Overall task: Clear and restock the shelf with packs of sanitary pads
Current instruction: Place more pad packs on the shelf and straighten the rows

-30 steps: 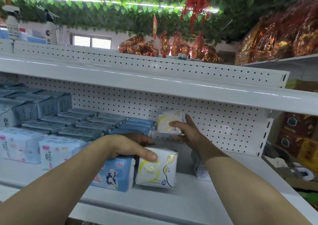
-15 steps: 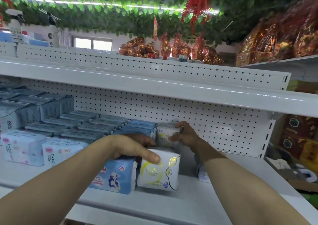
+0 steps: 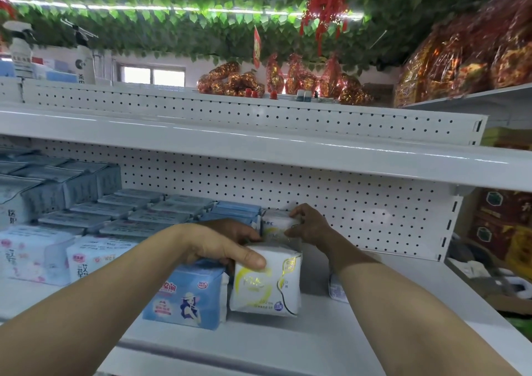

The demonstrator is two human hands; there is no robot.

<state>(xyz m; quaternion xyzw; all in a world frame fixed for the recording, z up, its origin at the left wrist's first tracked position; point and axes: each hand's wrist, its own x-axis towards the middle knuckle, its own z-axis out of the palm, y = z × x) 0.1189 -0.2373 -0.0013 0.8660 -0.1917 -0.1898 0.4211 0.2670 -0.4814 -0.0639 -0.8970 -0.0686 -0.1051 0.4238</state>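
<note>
The left grip (image 3: 218, 246) clasps the top of a glossy white pack (image 3: 264, 286) printed with a yellow ring. It stands upright towards the near side of the white metal shelf (image 3: 288, 347), touching on its left a soft blue pack (image 3: 187, 298) that pictures a woman in a hat. Just behind, the right grip (image 3: 311, 226) pinches an upright ABC pack (image 3: 275, 223), beside stacked blue packs (image 3: 236, 210) and close to the perforated back panel (image 3: 359, 200). Grey flat packs (image 3: 129, 217) fill the left. The right forearm half hides a small pack (image 3: 335, 289).
</note>
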